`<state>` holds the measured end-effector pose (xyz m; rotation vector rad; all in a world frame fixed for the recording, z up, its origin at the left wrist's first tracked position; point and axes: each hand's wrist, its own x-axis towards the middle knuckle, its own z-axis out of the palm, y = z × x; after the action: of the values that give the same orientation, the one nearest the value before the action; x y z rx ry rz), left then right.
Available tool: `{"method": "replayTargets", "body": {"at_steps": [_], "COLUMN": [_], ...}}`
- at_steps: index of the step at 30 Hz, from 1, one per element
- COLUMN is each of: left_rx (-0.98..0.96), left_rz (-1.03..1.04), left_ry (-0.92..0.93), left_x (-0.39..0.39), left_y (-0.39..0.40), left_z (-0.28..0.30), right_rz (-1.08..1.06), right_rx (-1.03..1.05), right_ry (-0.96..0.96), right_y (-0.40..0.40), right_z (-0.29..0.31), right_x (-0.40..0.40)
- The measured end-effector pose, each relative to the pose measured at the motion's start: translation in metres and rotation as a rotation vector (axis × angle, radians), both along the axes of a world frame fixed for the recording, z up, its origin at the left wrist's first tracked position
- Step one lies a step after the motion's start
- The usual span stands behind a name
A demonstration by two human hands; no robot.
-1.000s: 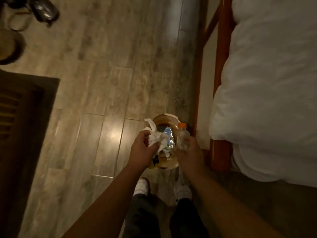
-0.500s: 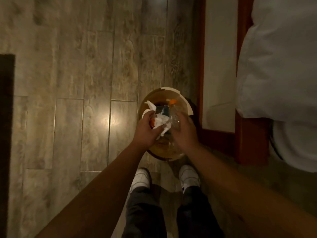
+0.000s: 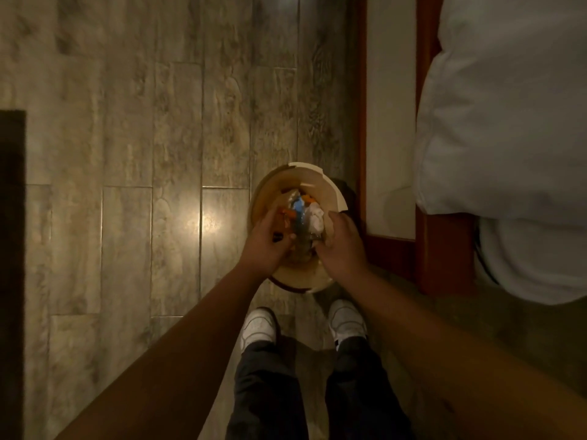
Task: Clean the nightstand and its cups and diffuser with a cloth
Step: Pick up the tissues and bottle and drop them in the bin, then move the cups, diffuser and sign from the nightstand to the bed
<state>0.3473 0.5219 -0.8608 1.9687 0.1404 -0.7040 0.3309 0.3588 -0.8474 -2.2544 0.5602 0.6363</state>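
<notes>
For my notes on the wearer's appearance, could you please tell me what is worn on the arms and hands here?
Nothing shows on either arm: both forearms are bare to the frame's lower edge, with no sleeves, watch or bracelet visible. The left hand and right hand wear no gloves, and no rings can be made out in the dim light. Lower down are dark trousers and white sneakers.

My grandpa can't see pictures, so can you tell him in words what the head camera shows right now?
Seen from above, a person's left hand and right hand reach into a round bin on the wood-look floor, over crumpled white paper and orange-capped bottles. White shoes stand below it, and a bed with white bedding is on the right.
</notes>
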Motion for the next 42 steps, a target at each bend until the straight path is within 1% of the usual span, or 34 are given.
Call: {"method": "replayTargets", "body": {"at_steps": [5, 8, 10, 12, 15, 18, 21, 25, 29, 32, 36, 39, 42], "left_rx": [0.047, 0.038, 0.034, 0.090, 0.167, 0.241, 0.312, 0.360, 0.365, 0.364, 0.306, 0.285, 0.254], "left_rz": [0.025, -0.029, -0.059, -0.078, -0.136, -0.241, -0.342, -0.544, -0.677, -0.757, -0.907, -1.035, -1.122], "left_ry": [-0.041, -0.100, -0.159, -0.224, -0.297, -0.367, -0.486, -0.641, -0.767, -0.839, -0.940, -1.042, -1.101], "left_x": [-0.001, 0.007, 0.015, 0.024, 0.036, 0.049, 0.047, 0.040, 0.028, 0.007, -0.032, -0.069, -0.106], "left_y": [0.000, 0.001, 0.000, -0.002, -0.010, -0.026, -0.044, -0.075, -0.128, -0.178, -0.258, -0.323, -0.386], "left_z": [0.046, 0.082, 0.119, 0.161, 0.229, 0.308, 0.393, 0.476, 0.543, 0.580, 0.618, 0.638, 0.652], "right_rz": [0.042, 0.056, 0.072, 0.071, 0.080, 0.088, 0.072, -0.003, -0.107, -0.230, -0.354, -0.470, -0.562], "right_rx": [-0.006, 0.021, 0.031, 0.046, -0.006, -0.136, -0.261, -0.412, -0.561, -0.610, -0.659, -0.692, -0.737], "right_ry": [-0.052, -0.059, -0.070, -0.135, -0.222, -0.298, -0.344, -0.361, -0.365, -0.348, -0.288, -0.265, -0.220], "right_y": [-0.007, -0.010, -0.012, -0.013, -0.020, -0.036, -0.055, -0.092, -0.140, -0.180, -0.244, -0.295, -0.342], "right_z": [0.041, 0.078, 0.115, 0.158, 0.225, 0.293, 0.366, 0.442, 0.513, 0.550, 0.579, 0.588, 0.599], "right_x": [-0.004, -0.004, -0.003, 0.001, 0.003, 0.003, -0.014, -0.043, -0.087, -0.127, -0.190, -0.238, -0.285]}}
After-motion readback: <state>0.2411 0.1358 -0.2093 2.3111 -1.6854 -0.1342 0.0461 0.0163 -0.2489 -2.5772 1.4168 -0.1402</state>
